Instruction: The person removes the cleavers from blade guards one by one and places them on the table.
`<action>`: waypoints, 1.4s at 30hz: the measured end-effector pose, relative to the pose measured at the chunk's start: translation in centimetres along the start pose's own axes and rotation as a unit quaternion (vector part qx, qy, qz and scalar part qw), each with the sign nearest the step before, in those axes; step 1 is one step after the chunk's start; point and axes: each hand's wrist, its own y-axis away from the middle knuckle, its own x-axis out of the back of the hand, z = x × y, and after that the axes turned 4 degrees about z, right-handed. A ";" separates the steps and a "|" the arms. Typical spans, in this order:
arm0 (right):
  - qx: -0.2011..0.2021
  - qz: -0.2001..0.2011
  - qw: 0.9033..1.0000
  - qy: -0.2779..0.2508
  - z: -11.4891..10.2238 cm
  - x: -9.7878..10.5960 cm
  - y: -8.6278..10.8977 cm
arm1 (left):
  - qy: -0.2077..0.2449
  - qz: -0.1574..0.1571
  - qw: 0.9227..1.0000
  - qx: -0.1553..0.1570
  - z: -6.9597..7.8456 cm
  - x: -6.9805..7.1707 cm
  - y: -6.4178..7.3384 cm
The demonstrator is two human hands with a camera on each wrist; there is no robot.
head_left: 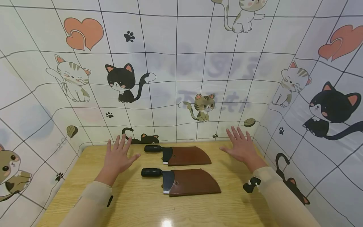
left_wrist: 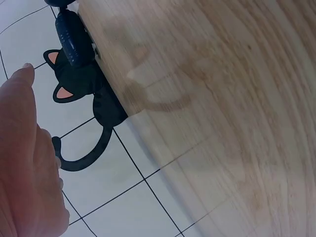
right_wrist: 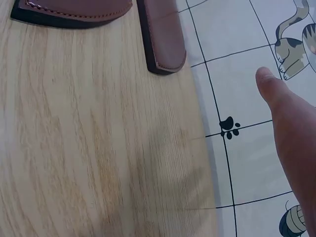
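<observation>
Two cleavers with black handles lie side by side on the table, blades in brown leather sheaths and handles toward the left. The farther cleaver (head_left: 187, 156) is slightly smaller; the nearer cleaver (head_left: 193, 183) shows a strip of bare steel by its handle. My left hand (head_left: 118, 157) is spread with straight fingers, left of the handles and holding nothing. On the other side, my right hand (head_left: 241, 147) is spread the same way, beyond the sheath tips. In the right wrist view, the stitched sheath edges show near the right thumb (right_wrist: 279, 103).
The wooden table (head_left: 127, 205) meets a white grid-patterned wall covering (head_left: 161, 37) printed with cats, hearts and paw marks. This covering also rises along the left and right sides. A dark device (head_left: 251, 184) sits at the right wrist.
</observation>
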 end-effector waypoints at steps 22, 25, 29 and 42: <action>0.057 0.040 0.997 -0.031 -3.8 -0.9 2.4 | 0.028 0.023 0.998 -0.046 3.8 -0.4 2.2; 0.063 0.050 0.996 -0.046 -4.5 -1.1 2.8 | 0.036 0.030 0.997 -0.060 4.5 -0.6 2.5; 0.079 0.062 0.994 -0.052 -5.7 -1.5 3.4 | 0.040 0.033 0.996 -0.075 5.1 -1.2 2.9; 0.116 0.055 0.987 -0.097 -9.7 -2.6 4.6 | 0.074 0.001 0.991 -0.109 7.3 -1.7 3.4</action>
